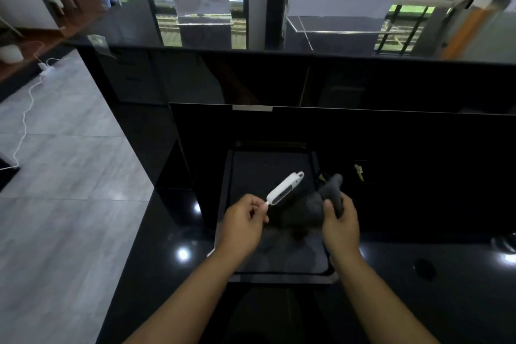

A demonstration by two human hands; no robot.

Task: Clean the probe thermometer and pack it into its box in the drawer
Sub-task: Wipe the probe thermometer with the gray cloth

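Observation:
My left hand (243,225) pinches the near end of the white probe thermometer (284,188). Its white body points up and to the right over a black tray (279,274) on the dark counter. The metal probe is hidden in my fingers. My right hand (340,225) grips a dark grey cloth (325,200), bunched just right of the thermometer and apart from it. No box or drawer is visible.
The glossy black counter (418,274) runs under both arms, with a raised black ledge (307,53) behind. A small yellowish item (358,172) lies right of the tray. Grey floor tiles and a white cable (26,114) are at the left. A person stands beyond the glass.

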